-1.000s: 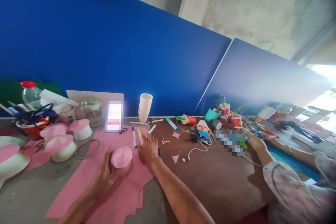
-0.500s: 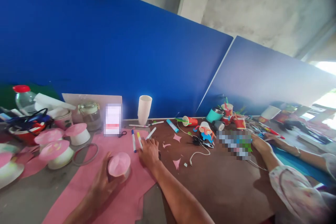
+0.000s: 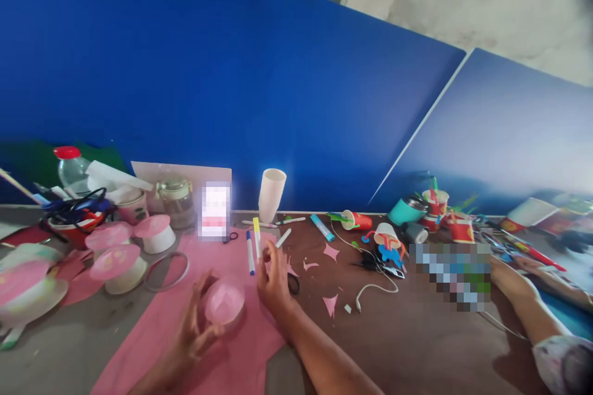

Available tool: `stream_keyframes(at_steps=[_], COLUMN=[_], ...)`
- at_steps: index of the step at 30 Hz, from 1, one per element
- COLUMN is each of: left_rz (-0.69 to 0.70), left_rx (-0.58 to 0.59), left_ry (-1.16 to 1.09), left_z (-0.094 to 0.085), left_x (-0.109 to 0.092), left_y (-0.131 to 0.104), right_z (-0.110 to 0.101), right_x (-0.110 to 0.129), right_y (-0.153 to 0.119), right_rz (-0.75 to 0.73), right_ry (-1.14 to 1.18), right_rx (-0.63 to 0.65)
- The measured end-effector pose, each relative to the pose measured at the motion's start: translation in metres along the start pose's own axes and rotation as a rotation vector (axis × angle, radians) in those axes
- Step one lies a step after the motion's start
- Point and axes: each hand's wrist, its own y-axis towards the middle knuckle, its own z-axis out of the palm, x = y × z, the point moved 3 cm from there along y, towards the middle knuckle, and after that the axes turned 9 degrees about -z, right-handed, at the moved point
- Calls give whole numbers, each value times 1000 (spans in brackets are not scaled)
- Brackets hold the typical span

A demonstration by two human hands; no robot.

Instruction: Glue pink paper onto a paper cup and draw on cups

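My left hand (image 3: 197, 324) is wrapped round the side of a small cup (image 3: 224, 303) with a pink inside, over the pink paper (image 3: 152, 345). To its right, my right hand (image 3: 274, 278) has its fingers apart and holds nothing that I can see. Just beyond its fingertips lie a yellow-capped marker (image 3: 257, 237) and a blue-capped marker (image 3: 251, 253). Black scissors (image 3: 293, 284) show partly behind the right wrist. A stack of white cups (image 3: 271, 192) stands upright against the blue board.
At the left are white cups with pink tops (image 3: 115, 262), a tape ring (image 3: 147, 278) and a glass jar (image 3: 175, 203). Pink scraps (image 3: 330, 307), a white cable (image 3: 375, 289) and a red cup (image 3: 359, 220) lie right. Another person's hand (image 3: 507, 274) holds a blurred object.
The view has turned so that most things sit farther right. My right hand has come off the markers, and its fingers are raised. My left hand still holds the cup, now tilted a little differently.
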Motion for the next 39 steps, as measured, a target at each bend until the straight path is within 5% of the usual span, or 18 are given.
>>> stream_keyframes(at_steps=[9, 27, 39], left_rz=[-144, -165, -195], left_rx=[-225, -248, -274], left_ry=[-111, -35, 6], left_z=[-26, -26, -23], left_x=[-25, -23, -20], left_y=[12, 10, 8], right_z=[-4, 2, -4], right_x=[16, 2, 10], right_y=[3, -4, 1], right_rz=[-103, 55, 10], right_ry=[287, 192, 193], right_rx=[245, 353, 443])
